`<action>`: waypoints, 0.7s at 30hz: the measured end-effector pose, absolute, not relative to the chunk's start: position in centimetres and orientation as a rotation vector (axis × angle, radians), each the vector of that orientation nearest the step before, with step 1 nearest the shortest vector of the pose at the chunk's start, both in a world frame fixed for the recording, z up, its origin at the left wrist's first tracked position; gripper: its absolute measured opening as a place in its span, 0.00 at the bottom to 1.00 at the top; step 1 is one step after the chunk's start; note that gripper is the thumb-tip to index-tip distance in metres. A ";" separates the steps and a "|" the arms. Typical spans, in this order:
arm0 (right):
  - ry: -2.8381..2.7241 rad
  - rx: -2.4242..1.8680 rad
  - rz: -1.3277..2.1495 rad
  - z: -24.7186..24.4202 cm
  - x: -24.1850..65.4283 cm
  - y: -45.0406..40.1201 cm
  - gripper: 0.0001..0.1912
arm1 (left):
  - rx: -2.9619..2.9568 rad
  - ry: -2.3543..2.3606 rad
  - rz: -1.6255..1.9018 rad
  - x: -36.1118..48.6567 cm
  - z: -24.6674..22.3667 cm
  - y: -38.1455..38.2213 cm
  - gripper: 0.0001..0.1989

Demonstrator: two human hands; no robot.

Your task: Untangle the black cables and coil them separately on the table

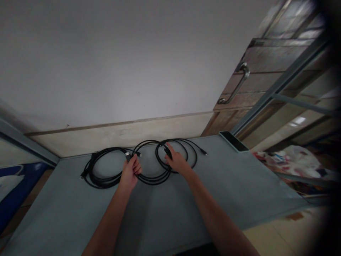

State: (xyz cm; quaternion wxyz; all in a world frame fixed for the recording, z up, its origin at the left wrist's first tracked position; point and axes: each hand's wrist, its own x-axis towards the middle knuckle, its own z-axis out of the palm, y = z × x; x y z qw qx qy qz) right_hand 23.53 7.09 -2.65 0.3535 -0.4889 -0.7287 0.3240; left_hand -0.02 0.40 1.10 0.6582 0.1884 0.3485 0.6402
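Black cable lies in loops on the grey table. My left hand (pixel 131 171) is closed round a cable end, and its connector (pixel 128 155) with a light tip points up above the thumb. The middle loops (pixel 153 183) run between my two hands. My right hand (pixel 174 159) grips a black connector (pixel 168 153) at the loops' right part. To the left of my left hand lies a thicker coil of black cable (pixel 92 170). Beyond my right hand, another cable end (pixel 203 152) rests on the table.
The grey table (pixel 66 209) stands against a pale wall. A dark flat device with a light edge (pixel 234 141) lies at its back right corner. Past the right side are a wooden door with a metal handle (pixel 241 83), a metal frame and plastic bags (pixel 298 160).
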 end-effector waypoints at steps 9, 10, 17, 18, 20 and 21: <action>-1.880 -1.071 0.955 -0.7 22.7 5.5 0.32 | 0.409 0.896 1.579 -0.6 1.0 0.6 0.24; -1.820 -1.041 1.015 -0.4 22.3 5.3 0.29 | 0.402 0.920 1.591 -0.7 0.9 0.7 0.24; -1.122 -0.917 1.426 0.6 21.6 5.4 0.20 | 0.504 1.020 1.481 -1.5 0.6 0.9 0.24; -1.046 -0.890 1.453 0.7 21.8 5.6 0.21 | 0.522 1.018 1.454 -1.7 0.7 0.9 0.23; -0.952 -0.853 1.480 1.0 22.3 5.9 0.23 | 0.554 1.001 1.426 -1.9 0.9 0.8 0.22; -0.930 -0.843 1.495 1.1 22.5 6.0 0.24 | 0.569 0.989 1.423 -1.9 1.0 0.7 0.21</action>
